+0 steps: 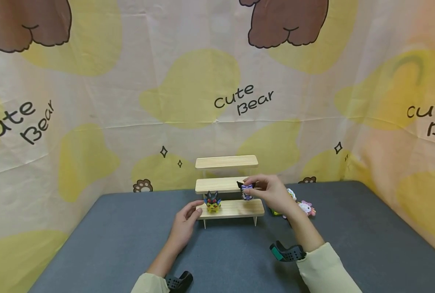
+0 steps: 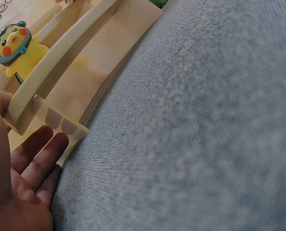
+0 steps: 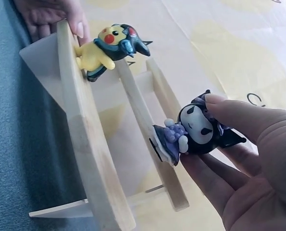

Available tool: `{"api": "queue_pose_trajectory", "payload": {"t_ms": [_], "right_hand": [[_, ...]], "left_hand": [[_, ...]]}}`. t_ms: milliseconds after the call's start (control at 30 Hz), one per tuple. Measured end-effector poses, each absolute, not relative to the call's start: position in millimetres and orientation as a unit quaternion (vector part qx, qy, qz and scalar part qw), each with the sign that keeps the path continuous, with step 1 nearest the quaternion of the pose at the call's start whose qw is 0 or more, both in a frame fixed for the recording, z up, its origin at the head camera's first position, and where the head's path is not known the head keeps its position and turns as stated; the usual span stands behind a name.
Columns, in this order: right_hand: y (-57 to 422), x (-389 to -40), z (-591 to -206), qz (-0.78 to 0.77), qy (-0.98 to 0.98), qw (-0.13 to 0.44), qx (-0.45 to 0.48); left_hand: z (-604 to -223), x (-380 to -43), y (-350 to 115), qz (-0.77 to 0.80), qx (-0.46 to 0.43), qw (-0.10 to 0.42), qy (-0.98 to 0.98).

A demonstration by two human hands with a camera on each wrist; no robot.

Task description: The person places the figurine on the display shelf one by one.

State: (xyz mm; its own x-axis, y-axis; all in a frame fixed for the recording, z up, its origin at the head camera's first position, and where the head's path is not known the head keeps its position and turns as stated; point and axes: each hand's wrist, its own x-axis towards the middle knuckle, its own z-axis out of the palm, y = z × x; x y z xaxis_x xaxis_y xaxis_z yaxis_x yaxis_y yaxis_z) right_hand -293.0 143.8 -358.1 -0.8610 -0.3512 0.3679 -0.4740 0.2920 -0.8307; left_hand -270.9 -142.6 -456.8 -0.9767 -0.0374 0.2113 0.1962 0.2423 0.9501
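A three-tier wooden display stand (image 1: pixel 236 208) stands on the table. On the left of its lowest tier sits a yellow Pikachu figurine (image 1: pixel 213 203) with a dark, pointed hood. My left hand (image 1: pixel 183 225) holds that tier's left end, with thumb and index finger at the board and the other fingers beside the support (image 2: pixel 61 115). In my right hand (image 1: pixel 272 193), thumb and fingers pinch a black and purple figurine (image 3: pixel 198 127) with a white face by its head. It is held upright above the lowest tier's right part; whether its base touches the board cannot be told.
Several small figurines (image 1: pixel 306 208) lie on the grey table (image 1: pixel 129 236) to the right of the stand, partly hidden behind my right forearm. The middle tier (image 1: pixel 217 185) and top tier (image 1: pixel 226 162) rise behind. A printed cloth backdrop (image 1: pixel 188 89) hangs close behind the stand.
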Motion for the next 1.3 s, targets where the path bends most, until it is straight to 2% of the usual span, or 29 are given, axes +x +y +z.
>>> {"api": "queue_pose_trajectory", "payload": {"t_ms": [633, 1300], "right_hand": [[141.6, -297.2, -368.5, 0.502, -0.820, 0.055, 0.268], [135.7, -299.2, -376.4, 0.524, -0.805, 0.025, 0.277]], "left_hand": [[-456.8, -270.8, -143.8, -0.616, -0.059, 0.093, -0.780], [-457.8, -270.9, -144.5, -0.621, -0.061, 0.091, -0.776]]}}
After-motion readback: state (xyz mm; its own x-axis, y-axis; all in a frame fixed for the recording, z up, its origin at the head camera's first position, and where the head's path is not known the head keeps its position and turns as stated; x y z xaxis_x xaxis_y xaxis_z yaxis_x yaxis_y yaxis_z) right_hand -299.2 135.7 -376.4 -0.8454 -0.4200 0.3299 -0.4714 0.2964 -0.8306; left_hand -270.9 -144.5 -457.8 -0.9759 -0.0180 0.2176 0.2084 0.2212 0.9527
